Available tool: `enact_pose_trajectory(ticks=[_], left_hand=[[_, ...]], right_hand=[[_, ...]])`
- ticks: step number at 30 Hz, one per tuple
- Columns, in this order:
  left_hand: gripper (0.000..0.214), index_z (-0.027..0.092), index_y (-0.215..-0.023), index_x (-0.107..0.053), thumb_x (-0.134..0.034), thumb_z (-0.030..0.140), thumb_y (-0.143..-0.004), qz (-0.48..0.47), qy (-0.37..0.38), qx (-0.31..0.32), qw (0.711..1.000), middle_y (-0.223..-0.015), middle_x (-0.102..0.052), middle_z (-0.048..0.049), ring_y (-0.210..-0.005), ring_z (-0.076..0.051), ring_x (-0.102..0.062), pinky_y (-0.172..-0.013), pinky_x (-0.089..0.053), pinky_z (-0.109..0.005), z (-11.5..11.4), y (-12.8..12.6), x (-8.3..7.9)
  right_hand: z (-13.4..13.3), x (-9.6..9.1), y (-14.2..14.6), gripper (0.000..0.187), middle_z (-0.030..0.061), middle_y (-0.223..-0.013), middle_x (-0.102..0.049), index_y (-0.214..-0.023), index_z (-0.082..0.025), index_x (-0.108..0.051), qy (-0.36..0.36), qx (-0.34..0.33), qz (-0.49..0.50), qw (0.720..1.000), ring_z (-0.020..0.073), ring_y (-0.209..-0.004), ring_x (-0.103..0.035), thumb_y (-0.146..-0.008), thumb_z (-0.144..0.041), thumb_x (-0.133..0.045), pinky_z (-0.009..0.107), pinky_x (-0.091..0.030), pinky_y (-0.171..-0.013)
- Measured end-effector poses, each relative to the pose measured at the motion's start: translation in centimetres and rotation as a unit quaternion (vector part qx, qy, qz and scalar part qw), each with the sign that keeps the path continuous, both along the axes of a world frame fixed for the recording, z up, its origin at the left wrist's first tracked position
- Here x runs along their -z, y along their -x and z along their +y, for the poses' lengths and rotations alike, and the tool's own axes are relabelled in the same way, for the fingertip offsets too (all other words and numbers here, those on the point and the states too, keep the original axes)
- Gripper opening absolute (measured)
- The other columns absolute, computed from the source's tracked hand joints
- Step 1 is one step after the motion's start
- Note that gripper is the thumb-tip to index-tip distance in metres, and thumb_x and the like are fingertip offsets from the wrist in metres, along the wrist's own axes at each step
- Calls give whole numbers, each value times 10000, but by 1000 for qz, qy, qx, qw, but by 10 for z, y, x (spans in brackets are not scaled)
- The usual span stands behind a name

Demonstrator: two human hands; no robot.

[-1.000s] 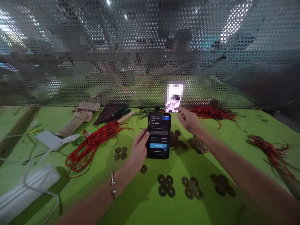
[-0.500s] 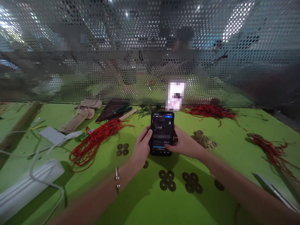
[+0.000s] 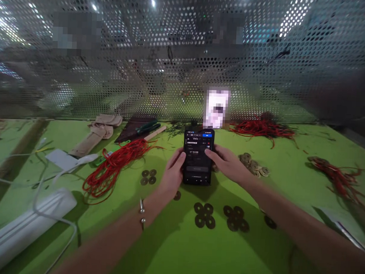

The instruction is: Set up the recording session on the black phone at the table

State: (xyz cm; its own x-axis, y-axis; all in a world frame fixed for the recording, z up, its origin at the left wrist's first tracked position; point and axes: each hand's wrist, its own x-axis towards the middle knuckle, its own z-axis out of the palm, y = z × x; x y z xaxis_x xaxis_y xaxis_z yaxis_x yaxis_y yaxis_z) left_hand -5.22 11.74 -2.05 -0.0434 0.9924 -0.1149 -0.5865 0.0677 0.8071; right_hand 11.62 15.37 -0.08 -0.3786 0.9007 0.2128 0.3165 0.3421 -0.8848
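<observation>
A black smartphone (image 3: 197, 159) with a dark lit screen is held upright in the middle of the view. My left hand (image 3: 173, 170) grips its left edge, thumb along the side; a metal cuff bracelet (image 3: 142, 210) is on that wrist. From the other side, my right hand (image 3: 228, 162) supports the phone, its thumb over the upper right of the screen and its other fingers hidden behind. On the green table below lie round coins with holes, grouped in one cluster (image 3: 204, 215), a second cluster (image 3: 236, 218) and a smaller group (image 3: 148, 177) at the left.
Red cord bundles (image 3: 117, 166) lie left, at the back right and far right. A coin pile (image 3: 253, 165) sits beyond my right forearm. Pliers (image 3: 148, 126), a beige strap (image 3: 94, 138) and a white cable (image 3: 38, 206) are left. A perforated metal screen (image 3: 136, 83) stands behind.
My right thumb has moved from the bottom of the phone screen to its upper right. The displayed page has shifted, and a heading now shows. The camera view has tilted slightly downward.
</observation>
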Motion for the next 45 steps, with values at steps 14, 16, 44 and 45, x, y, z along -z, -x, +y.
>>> enact_pose_trajectory(ticks=[14, 16, 44, 45], left_hand=[[247, 236, -934, -681, -735, 311, -705, -5, 11, -12, 1000, -922, -711, 4, -946, -158, -640, -947, -464, -321, 1, -1, -1], [249, 244, -939, -680, -735, 313, -706, -3, 17, -11, 1000, -920, -710, 12, -952, -157, -639, -948, -467, -321, 1, -1, -1], [200, 362, -855, -700, -757, 379, -664, 14, 1, 16, 1000, -1046, -691, 12, -1164, -238, -538, -927, -487, -347, -4, -4, -3], [196, 380, -862, -699, -750, 384, -672, 15, 2, 20, 1000, -1068, -687, 18, -1184, -244, -524, -930, -485, -360, -4, -3, -3]], right_hand=[[-2, -1, -5, 321, 108, -1020, -665, -1077, -178, -524, 45, -43, 11, 998, 276, -837, -665, -805, -336, -590, 442, -560, -739], [-2, -1, -5, 352, 107, -1030, -665, -1099, -180, -514, 52, -59, 14, 997, 282, -860, -665, -802, -344, -606, 445, -562, -745], [1, -2, -4, 296, 76, -961, -684, -974, -183, -592, 60, -30, 36, 997, 272, -888, -639, -872, -451, -520, 423, -521, -782], [0, -2, -5, 293, 81, -966, -683, -995, -181, -581, 62, -41, 30, 997, 273, -875, -646, -845, -432, -562, 422, -531, -767]])
